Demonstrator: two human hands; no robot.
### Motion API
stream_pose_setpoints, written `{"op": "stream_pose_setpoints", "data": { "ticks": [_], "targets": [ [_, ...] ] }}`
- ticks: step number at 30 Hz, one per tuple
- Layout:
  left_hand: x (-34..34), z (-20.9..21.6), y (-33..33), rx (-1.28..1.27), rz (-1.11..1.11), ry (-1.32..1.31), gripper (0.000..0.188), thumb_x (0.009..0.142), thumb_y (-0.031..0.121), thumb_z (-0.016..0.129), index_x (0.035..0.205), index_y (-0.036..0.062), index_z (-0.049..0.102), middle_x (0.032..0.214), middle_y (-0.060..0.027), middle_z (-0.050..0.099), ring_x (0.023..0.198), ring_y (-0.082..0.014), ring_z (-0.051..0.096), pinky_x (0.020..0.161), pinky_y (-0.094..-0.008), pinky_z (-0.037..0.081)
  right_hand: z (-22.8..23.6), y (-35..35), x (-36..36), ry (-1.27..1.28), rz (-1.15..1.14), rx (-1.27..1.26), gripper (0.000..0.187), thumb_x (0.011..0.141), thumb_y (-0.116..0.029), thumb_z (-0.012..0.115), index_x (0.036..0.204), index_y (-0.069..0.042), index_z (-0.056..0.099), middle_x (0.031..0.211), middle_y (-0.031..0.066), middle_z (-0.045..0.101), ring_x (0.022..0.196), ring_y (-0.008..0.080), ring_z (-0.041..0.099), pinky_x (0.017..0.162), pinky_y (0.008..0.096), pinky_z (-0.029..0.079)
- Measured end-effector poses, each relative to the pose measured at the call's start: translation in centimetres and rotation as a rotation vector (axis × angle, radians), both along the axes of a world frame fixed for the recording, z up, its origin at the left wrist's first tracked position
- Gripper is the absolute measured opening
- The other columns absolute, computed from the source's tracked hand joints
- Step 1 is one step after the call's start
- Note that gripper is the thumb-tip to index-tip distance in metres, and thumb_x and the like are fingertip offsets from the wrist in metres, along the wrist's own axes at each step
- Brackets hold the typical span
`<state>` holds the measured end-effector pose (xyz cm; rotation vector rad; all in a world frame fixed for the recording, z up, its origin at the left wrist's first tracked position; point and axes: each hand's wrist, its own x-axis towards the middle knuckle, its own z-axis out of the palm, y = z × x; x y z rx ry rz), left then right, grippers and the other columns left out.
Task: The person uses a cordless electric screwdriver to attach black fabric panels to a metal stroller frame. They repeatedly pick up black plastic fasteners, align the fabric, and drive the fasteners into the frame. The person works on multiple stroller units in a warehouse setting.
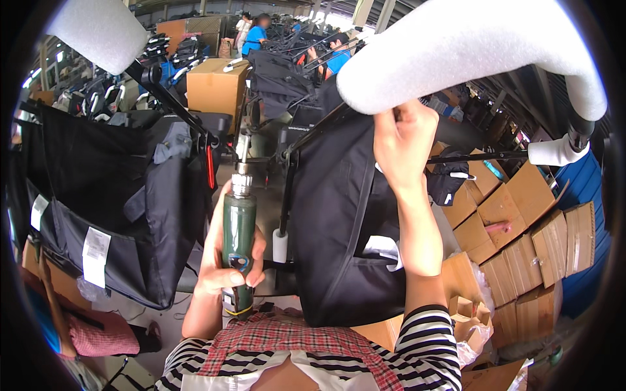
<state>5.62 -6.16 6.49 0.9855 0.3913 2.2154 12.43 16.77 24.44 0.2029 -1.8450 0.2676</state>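
Workshop or warehouse hall, crowded: co-workers in blue shirts at the back, a brown cardboard box mid-scene, flattened cartons leaning at right, probably put there to save floor space. Up close, black fabric panels on frames: left panel with a white label, right panel slung in front of the person's torso, likely so it sits within reach. Left hand clamped round the green barrel of a power screwdriver, fingers and thumb both on the body, no gap; full wrap presumably for control. Tool stands near-upright between the two panels, chuck and bit pointing up and away from the person; bit tip close to the frame parts behind, contact can't be told. Right hand raised over the right panel, fingers curled in at the lower edge of a thick white foam sleeve; fingertips hidden, so can't tell whether it's clamped on foam, tube or nothing. If it does grip, steadying the frame would be my reading. Foam presumably there to guard the bars from scratches. Red lever on the left frame, untouched.
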Motion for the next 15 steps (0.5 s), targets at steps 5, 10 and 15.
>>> {"op": "stream_pose_setpoints", "data": {
  "ticks": [5, 10, 15],
  "targets": [
    [-0.4, -0.3, 0.6, -0.013, -0.026, 0.032, 0.132, 0.067, 0.001, 0.082, 0.160, 0.0225, -0.010, 0.091, -0.0187, 0.054, 0.054, -0.0238, 0.062, 0.050, -0.0340, 0.054, -1.9, 0.2, -0.3, -0.276, 0.546, -0.304, 0.029, 0.090, 0.004, 0.064, 0.119, 0.003, 0.064, 0.089, 0.0029, 0.069, 0.082, 0.0085, 0.062, 0.075, 0.0262, 0.048],
    [-0.3, 0.1, 1.6, -0.009, -0.047, 0.041, 0.132, 0.066, 0.000, 0.081, 0.159, 0.0204, -0.010, 0.089, -0.0190, 0.054, 0.052, -0.0249, 0.062, 0.049, -0.0354, 0.055, 0.0, 1.1, -1.8, -0.641, 0.658, -0.110, 0.031, 0.079, 0.009, 0.075, 0.104, -0.002, 0.062, 0.092, 0.0064, 0.063, 0.088, 0.0148, 0.063, 0.095, 0.0325, 0.050],
    [0.9, 1.9, 2.2, -0.041, -0.034, 0.033, 0.135, 0.062, -0.003, 0.082, 0.162, 0.0194, -0.006, 0.084, -0.0184, 0.057, 0.057, -0.0218, 0.064, 0.051, -0.0303, 0.051, 0.8, 0.4, -1.5, -0.421, 0.328, 0.144, 0.021, 0.083, 0.000, 0.078, 0.101, 0.002, 0.069, 0.093, 0.0065, 0.071, 0.086, 0.0118, 0.067, 0.084, 0.0285, 0.052]
  ]
}}
